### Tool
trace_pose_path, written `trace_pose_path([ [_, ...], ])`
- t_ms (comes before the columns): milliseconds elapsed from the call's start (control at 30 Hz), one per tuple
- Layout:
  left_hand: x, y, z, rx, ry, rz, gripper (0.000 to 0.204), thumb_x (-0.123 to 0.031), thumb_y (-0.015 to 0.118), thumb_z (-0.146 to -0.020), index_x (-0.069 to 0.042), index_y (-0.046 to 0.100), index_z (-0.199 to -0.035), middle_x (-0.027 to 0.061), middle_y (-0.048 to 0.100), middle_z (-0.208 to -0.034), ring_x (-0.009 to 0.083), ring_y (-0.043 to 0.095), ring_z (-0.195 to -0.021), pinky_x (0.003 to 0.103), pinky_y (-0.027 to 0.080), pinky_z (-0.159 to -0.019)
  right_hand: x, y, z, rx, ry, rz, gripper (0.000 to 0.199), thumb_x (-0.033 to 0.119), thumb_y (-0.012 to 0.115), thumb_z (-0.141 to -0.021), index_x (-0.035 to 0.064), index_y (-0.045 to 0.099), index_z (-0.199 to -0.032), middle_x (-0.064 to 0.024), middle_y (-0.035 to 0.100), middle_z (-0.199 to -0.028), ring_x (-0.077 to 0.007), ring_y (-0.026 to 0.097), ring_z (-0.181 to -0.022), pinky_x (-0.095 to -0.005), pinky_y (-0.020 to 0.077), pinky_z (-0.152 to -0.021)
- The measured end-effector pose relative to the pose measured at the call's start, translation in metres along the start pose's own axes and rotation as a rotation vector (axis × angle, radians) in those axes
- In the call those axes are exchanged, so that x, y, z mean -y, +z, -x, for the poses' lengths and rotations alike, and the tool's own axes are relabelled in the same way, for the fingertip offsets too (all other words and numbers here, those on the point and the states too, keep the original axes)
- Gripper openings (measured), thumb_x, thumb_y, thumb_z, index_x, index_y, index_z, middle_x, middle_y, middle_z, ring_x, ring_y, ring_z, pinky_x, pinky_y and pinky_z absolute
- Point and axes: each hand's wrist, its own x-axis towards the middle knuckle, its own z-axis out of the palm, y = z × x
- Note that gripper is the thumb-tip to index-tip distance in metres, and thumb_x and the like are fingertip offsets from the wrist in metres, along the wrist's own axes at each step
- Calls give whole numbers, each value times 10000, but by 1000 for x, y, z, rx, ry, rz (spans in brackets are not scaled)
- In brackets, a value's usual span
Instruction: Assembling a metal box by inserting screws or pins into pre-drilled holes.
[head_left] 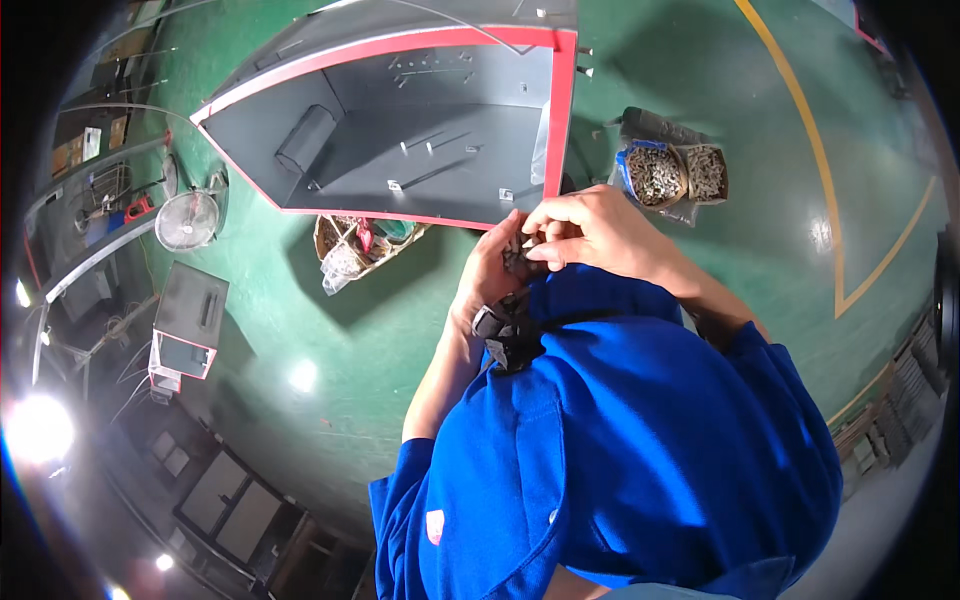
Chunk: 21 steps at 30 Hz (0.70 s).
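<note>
Close to my body, my left hand [487,268] is cupped around several small grey metal parts [518,256], too small to name exactly. My right hand [595,232] reaches over from the right with its thumb and fingers pinched at these parts. Just beyond both hands is the red-edged front of a large grey metal cabinet [430,165]. Inside it, small brackets and pins [394,186] stand on the grey panel. A black device [508,332] sits at my left wrist.
Right of the cabinet, two containers [722,176] of small metal parts sit on the green floor. A crate [375,262] with bags and parts lies below the cabinet's near edge. Farther left are a round fan [187,220] and a smaller grey metal box [190,310].
</note>
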Motion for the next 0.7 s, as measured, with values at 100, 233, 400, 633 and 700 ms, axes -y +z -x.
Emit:
trace_pose_path([
  [100, -3, -2, 2, 73, 15, -82, 393, -330, 388, -963, 18, 570, -990, 120, 631, -857, 213, 620, -725, 311, 503, -626, -10, 6, -1, -36, 47, -206, 181, 124, 648, -819, -16, 614, -928, -52, 635, -659, -96, 610, -621, -231, 476, -594],
  [233, -8, -7, 1, 59, 3, -189, 369, -319, 368, -970, -15, 559, -884, 90, 592, -768, 160, 543, -629, 260, 417, -534, -52, -19, 9, -107, 81, -244, 169, 124, 640, -827, -12, 621, -926, -39, 628, -715, -71, 576, -637, -209, 464, -578],
  [400, -17, -13, -2, -14, 12, -40, 327, -287, 355, -980, -65, 517, -803, 48, 488, -672, 119, 391, -531, 231, 279, -450, -123, -34, 63, -307, 275, 76, 207, 171, 631, -823, 1, 619, -939, -64, 630, -735, -115, 589, -666, -263, 475, -636],
  [633, -46, -18, 3, -153, -136, -104, 417, -354, 375, -978, -142, 331, -622, -32, 295, -540, 70, 218, -418, 226, 181, -377, -276, 47, 169, -640, 767, -255, 209, 194, 608, -807, -13, 638, -814, -87, 639, -690, -128, 604, -591, -266, 479, -543],
  [700, -53, -23, 4, -159, -167, -187, 434, -348, 369, -982, -147, 332, -599, -37, 276, -516, 75, 224, -400, 232, 189, -354, -306, 88, 192, -679, 930, -456, 207, 199, 604, -809, -5, 642, -805, -84, 639, -686, -123, 607, -583, -258, 482, -515],
])
